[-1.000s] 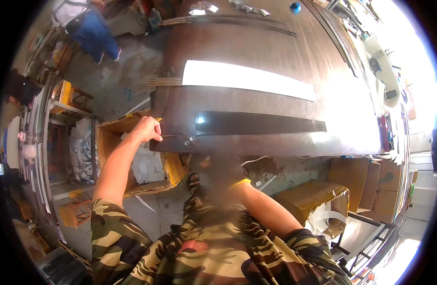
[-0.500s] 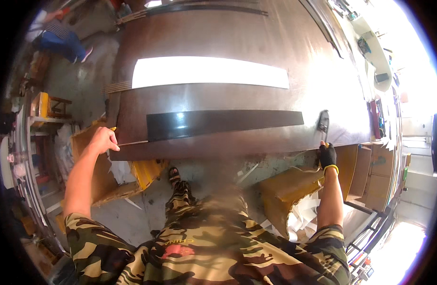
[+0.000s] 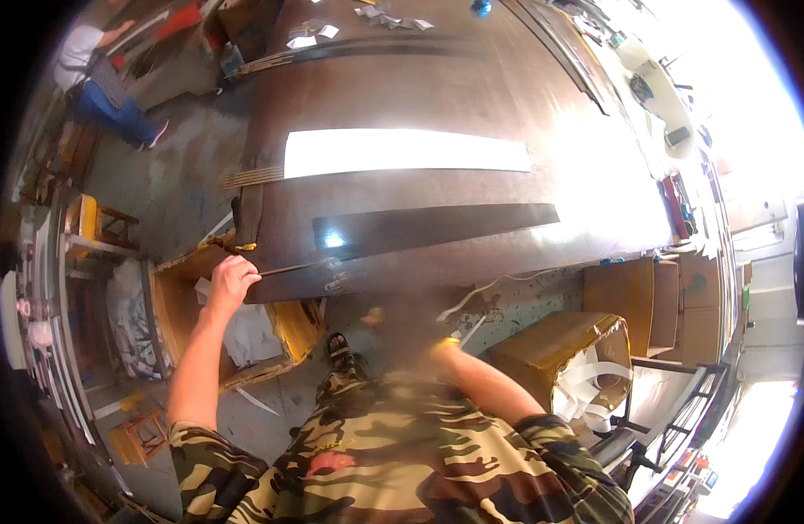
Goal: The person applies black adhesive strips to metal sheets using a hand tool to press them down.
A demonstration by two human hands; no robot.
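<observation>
At the table's near left corner, my left hand (image 3: 231,284) is closed in a pinch on the end of a thin strip (image 3: 284,267). The strip runs right toward the near edge of a long dark panel (image 3: 437,223) lying flat on the brown table (image 3: 419,96). My right hand (image 3: 406,327), in a dark glove with a yellow band at the wrist, is low in front of the table's near edge. Blur smears it and hides most of its fingers. Close to the dark panel's left end is a blurred tool (image 3: 335,276); whether my right hand holds it is unclear.
A white panel (image 3: 402,153) lies beyond the dark one, with thin rods (image 3: 255,177) at its left end. Cardboard boxes stand below the table's near edge, left (image 3: 284,327) and right (image 3: 541,345), with white scraps inside. A person (image 3: 109,92) stands far left.
My right hand has swung left from the table's right end to the middle, and the tool now appears near the dark panel's left end. My left hand still pinches the strip. The view has shifted.
</observation>
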